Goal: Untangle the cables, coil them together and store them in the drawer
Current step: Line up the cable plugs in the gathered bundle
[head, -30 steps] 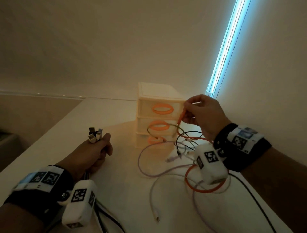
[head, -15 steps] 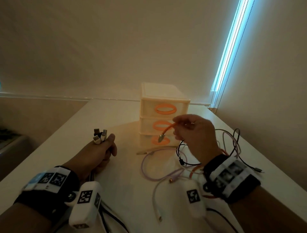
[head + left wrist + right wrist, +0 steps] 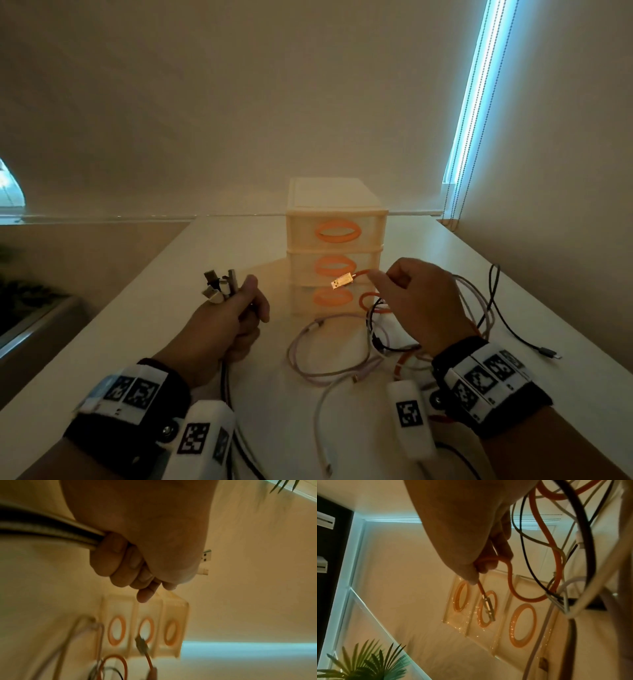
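My left hand (image 3: pixel 233 318) grips a bundle of cable ends (image 3: pixel 219 286) whose plugs stick up above the fist; in the left wrist view the cords (image 3: pixel 51 532) run out of the fist (image 3: pixel 137 561). My right hand (image 3: pixel 411 301) pinches the orange cable (image 3: pixel 361 273) just behind its metal USB plug (image 3: pixel 342 281), which points left in front of the middle drawer. In the right wrist view the plug (image 3: pixel 488 605) hangs below the fingers (image 3: pixel 481 563). Loose pink, white, black and orange cables (image 3: pixel 329 356) lie tangled on the table under my right hand.
A small three-drawer plastic unit (image 3: pixel 337 246) with orange oval handles stands at the middle back of the white table (image 3: pixel 137 342), all drawers closed. A black cable (image 3: pixel 513 329) trails to the right. A wall and a window blind (image 3: pixel 479 102) bound the right side.
My right hand has come down from beside the top drawer and moved left with the orange cable's plug, now level with the middle drawer. My left hand has kept its bundle, barely moving.
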